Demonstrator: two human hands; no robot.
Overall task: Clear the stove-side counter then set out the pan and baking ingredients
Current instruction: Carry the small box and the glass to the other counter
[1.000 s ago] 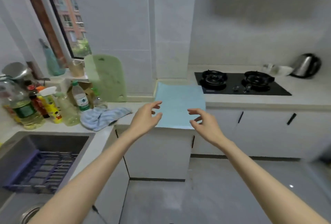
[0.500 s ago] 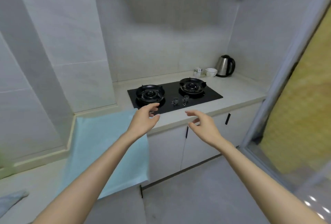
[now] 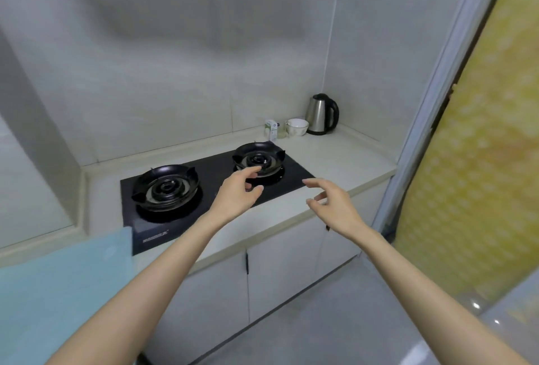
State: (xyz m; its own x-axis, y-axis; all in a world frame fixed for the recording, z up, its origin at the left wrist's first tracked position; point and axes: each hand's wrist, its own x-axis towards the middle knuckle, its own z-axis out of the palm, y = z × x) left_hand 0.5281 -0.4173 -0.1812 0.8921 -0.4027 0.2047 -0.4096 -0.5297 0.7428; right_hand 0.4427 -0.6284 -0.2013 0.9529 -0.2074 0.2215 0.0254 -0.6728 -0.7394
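Observation:
The black two-burner gas stove (image 3: 215, 186) is set into the pale counter (image 3: 335, 160). On the counter to its right, in the far corner, stand a steel electric kettle (image 3: 322, 115), a white bowl (image 3: 297, 126) and a small white carton (image 3: 271, 129). My left hand (image 3: 237, 195) hovers over the stove's front edge by the right burner, fingers relaxed, holding nothing. My right hand (image 3: 332, 205) hangs over the counter's front edge right of the stove, fingers loose and empty. No pan is in view.
A light blue cloth (image 3: 58, 291) covers the lower surface at the left. White cabinet doors (image 3: 277, 277) run below the counter. A yellow patterned panel (image 3: 481, 160) in a pale frame stands at the right. Grey floor lies below.
The view has swung right from the sink and bottles toward the stove corner and come closer. Both hands stay raised and empty, now over the stove and counter edge.

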